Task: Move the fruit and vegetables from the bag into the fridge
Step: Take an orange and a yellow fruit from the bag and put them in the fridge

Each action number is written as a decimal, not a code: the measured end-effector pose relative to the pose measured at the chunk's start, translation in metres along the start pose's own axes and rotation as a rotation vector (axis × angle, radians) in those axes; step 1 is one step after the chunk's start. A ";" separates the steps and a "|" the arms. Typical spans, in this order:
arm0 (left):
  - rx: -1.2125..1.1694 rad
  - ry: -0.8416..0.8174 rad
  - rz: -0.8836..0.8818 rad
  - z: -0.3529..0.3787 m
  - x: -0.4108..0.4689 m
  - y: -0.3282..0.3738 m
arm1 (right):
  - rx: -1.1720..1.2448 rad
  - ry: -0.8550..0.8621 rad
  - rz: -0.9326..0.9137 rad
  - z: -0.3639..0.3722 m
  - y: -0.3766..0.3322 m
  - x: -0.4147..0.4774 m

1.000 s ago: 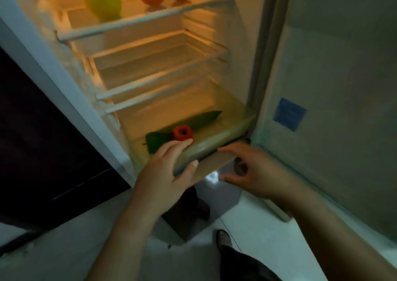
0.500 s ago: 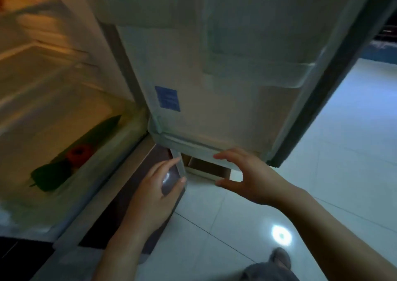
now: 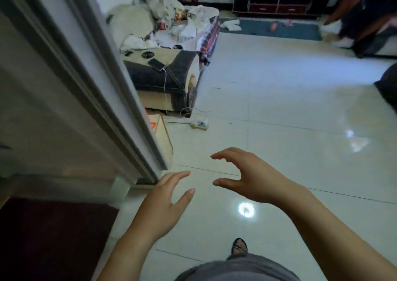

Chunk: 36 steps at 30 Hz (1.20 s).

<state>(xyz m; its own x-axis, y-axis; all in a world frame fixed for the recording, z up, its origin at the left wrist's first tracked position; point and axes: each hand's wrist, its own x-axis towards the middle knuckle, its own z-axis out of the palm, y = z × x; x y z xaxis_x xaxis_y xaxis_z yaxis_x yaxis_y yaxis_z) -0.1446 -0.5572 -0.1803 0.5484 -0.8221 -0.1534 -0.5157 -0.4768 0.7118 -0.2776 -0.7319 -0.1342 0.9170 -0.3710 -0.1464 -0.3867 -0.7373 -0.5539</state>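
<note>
Fridge door edge stood at 9 o'clock, interior out of view. Left hand spread, empty. Right hand at 3 o'clock of it, curled apart, empty. No bag or produce visible; progress could not be judged.

The person wore grey clothing, bare forearms without sleeves, and a dark patterned shoe.

Fridge door at left; sofa behind it, phone on its armrest; power strip on floor before sofa; cabinet at far wall
</note>
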 end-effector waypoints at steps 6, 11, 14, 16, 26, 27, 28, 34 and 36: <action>0.114 -0.076 0.049 0.053 0.074 0.064 | 0.004 -0.022 0.093 -0.051 0.087 -0.011; 0.132 -0.059 -0.003 0.059 0.103 0.075 | -0.013 -0.027 0.041 -0.070 0.117 0.016; 0.146 -0.051 -0.041 0.049 0.119 0.064 | -0.017 -0.084 -0.009 -0.070 0.119 0.045; 0.137 -0.010 -0.084 0.042 0.135 0.057 | -0.012 -0.137 -0.042 -0.071 0.118 0.068; -0.005 0.223 -0.187 -0.002 0.294 0.027 | -0.137 -0.256 -0.157 -0.108 0.132 0.260; -0.016 0.248 -0.201 -0.012 0.317 0.023 | -0.145 -0.252 -0.170 -0.115 0.132 0.283; -0.017 0.270 -0.219 -0.023 0.339 0.020 | -0.155 -0.250 -0.178 -0.121 0.133 0.305; -0.015 0.363 -0.307 -0.080 0.427 -0.019 | -0.108 -0.237 -0.250 -0.135 0.116 0.411; -0.003 0.397 -0.346 -0.090 0.437 -0.031 | -0.086 -0.265 -0.297 -0.131 0.107 0.439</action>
<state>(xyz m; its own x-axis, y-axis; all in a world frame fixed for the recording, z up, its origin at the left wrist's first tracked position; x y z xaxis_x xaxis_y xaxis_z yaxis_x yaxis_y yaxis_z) 0.1702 -0.8738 -0.2073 0.8936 -0.4353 -0.1090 -0.2586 -0.6980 0.6678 0.0710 -1.0476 -0.1503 0.9793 0.0153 -0.2021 -0.0974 -0.8390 -0.5353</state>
